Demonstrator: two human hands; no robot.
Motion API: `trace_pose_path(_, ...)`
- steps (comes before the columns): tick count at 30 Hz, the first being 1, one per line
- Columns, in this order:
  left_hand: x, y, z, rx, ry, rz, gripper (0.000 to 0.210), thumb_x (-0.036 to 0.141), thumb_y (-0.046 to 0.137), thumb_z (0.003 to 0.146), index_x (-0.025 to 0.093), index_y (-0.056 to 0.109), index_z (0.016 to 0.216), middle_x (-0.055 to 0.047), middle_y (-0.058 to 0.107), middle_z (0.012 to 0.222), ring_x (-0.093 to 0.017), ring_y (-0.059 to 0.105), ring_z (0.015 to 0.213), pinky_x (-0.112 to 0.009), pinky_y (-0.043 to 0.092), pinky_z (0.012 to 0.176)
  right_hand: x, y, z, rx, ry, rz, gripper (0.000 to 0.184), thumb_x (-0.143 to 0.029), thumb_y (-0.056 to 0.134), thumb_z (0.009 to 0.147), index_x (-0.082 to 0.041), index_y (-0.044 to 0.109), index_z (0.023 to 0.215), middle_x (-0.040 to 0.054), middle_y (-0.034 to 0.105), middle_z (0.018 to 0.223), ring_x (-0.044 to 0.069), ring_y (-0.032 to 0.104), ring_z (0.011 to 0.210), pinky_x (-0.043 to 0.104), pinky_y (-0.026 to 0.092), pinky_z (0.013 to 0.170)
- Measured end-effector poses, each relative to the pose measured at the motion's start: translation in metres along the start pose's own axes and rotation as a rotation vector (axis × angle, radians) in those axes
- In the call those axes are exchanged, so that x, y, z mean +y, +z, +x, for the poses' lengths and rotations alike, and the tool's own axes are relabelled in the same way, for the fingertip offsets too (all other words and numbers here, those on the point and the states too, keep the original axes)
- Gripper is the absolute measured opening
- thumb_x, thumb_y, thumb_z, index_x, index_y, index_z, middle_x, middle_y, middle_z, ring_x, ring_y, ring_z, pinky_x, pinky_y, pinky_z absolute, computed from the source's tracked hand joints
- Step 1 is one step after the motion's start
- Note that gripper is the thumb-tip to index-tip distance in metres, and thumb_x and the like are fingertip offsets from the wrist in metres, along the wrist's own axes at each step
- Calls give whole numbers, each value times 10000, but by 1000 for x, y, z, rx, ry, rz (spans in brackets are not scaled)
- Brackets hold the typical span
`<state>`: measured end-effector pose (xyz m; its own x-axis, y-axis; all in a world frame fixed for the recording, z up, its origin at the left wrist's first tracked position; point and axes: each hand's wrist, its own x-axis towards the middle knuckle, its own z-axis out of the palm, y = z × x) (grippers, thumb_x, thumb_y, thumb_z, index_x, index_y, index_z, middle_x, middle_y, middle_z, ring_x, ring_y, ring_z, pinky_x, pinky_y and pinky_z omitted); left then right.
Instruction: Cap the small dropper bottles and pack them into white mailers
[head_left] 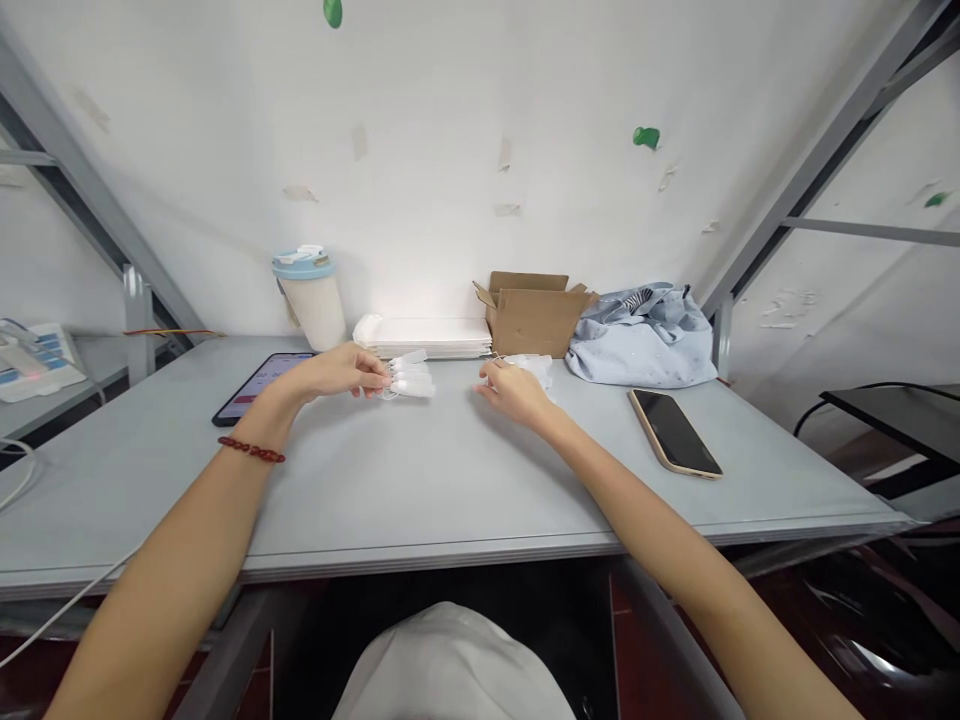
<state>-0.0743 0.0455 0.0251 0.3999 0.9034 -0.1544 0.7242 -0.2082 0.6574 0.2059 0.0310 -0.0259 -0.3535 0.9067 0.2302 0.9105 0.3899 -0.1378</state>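
Observation:
My left hand (341,372) is above the left-middle of the table, its fingers pinched on several small, translucent white tags (411,378) with thin loops. The tags fan out to the right from the fingertips. Farther right, my right hand (514,390) rests low over the tabletop with bent fingers drawn together. Whatever its fingertips may hold is too small to make out. Just behind that hand lies a small pile of similar translucent white pieces (536,367), partly covered by it.
At the back stand a lidded cup (313,305), a stack of white flat items (431,335), an open cardboard box (536,318) and a bundled light-blue cloth (645,340). A phone (251,390) lies beside my left wrist; another phone (675,432) lies right of my right forearm on the grey table (420,480).

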Motion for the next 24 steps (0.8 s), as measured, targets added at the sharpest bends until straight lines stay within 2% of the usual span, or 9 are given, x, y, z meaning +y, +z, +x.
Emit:
trace_pose_path(6, -11, 2, 8, -91, -53, 148, 206, 391, 604, 638, 191, 649, 622, -19, 628, 636, -176, 580, 660, -243, 440, 578, -1, 0, -1, -62, 13, -229, 265, -300, 477, 904, -137, 635, 1040, 143, 648, 1029, 258, 615, 949, 290, 426, 688)
trace_pose_path(9, -18, 6, 15, -122, -83, 198, 238, 426, 594, 622, 191, 627, 602, -30, 632, 625, -194, 593, 664, -247, 435, 566, -3, -1, -1, -84, 24, -266, 292, -326, 447, 917, -148, 633, 1055, 142, 661, 1007, 263, 620, 950, 294, 435, 692)
trace_pose_path(16, -25, 11, 22, -106, -112, 243, 320, 509, 560, 618, 192, 601, 604, -36, 646, 634, -204, 619, 661, -254, 438, 581, -12, -3, -8, -146, -40, -290, 364, -365, 359, 949, -152, 633, 1058, 161, 660, 1013, 278, 600, 984, 308, 442, 700)
trace_pose_path(19, -24, 11, 21, -62, -102, 250, 334, 521, 558, 623, 192, 605, 592, -33, 660, 650, -197, 613, 652, -254, 432, 593, -16, -4, -10, -158, -56, -262, 330, -359, 397, 936, -157, 623, 1066, 152, 669, 993, 277, 592, 985, 302, 431, 702)
trace_pose_path(24, -12, 13, 15, 101, -13, 285, 334, 478, 531, 686, 187, 592, 532, -28, 623, 578, -169, 542, 583, -253, 378, 552, -14, -5, -10, -120, -57, -77, 257, -270, 474, 884, -187, 599, 1092, 111, 677, 951, 234, 599, 895, 269, 381, 651)
